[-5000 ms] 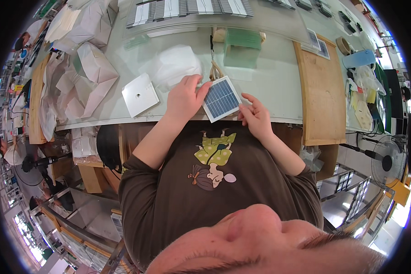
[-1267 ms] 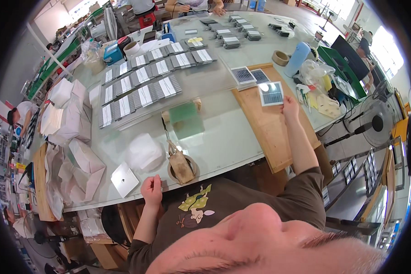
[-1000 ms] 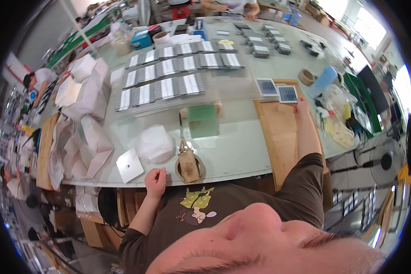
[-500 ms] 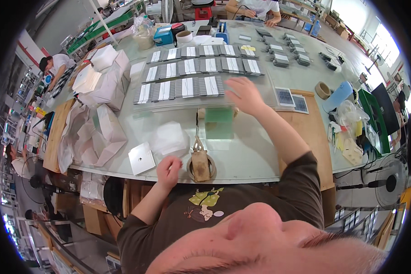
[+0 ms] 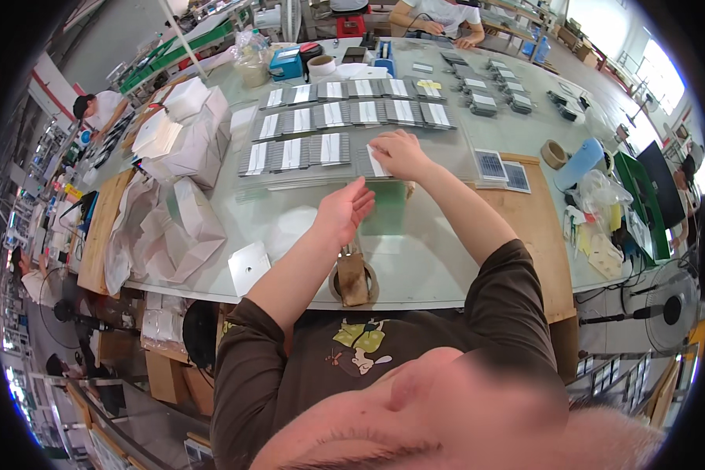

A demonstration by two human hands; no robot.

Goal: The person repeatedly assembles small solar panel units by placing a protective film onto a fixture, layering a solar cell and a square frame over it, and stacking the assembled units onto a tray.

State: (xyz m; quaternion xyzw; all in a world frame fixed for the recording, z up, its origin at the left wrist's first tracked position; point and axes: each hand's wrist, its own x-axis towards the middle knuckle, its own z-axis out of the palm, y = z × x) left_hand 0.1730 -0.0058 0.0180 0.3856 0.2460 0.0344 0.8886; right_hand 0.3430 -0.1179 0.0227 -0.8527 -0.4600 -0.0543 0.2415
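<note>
My right hand (image 5: 403,155) grips the edge of a small grey panel with a white strip (image 5: 374,163), at the right end of the nearest row. Its fingers are bent over the panel's top right. My left hand (image 5: 343,211) hangs just below and left of that panel, fingers stretched out and holding nothing. Three rows of similar grey panels (image 5: 296,153), each bearing a white strip with thin dark wire, lie on a stack of clear sheets (image 5: 290,185). Partly hidden under my hands is a green translucent block (image 5: 389,213).
A brown block (image 5: 354,280) rests on a round ring by the near edge. To its left lie a white square plate (image 5: 248,267) and white foam-like sheets (image 5: 294,227). Dark solar panels (image 5: 489,164), a tape roll (image 5: 554,155) and a blue bottle (image 5: 578,165) stand right. A person (image 5: 439,19) sits opposite.
My left hand has moved up and right from the near edge and opened out. The right hand has come down-left onto the last near-row panel, which now sits slightly apart from its neighbours.
</note>
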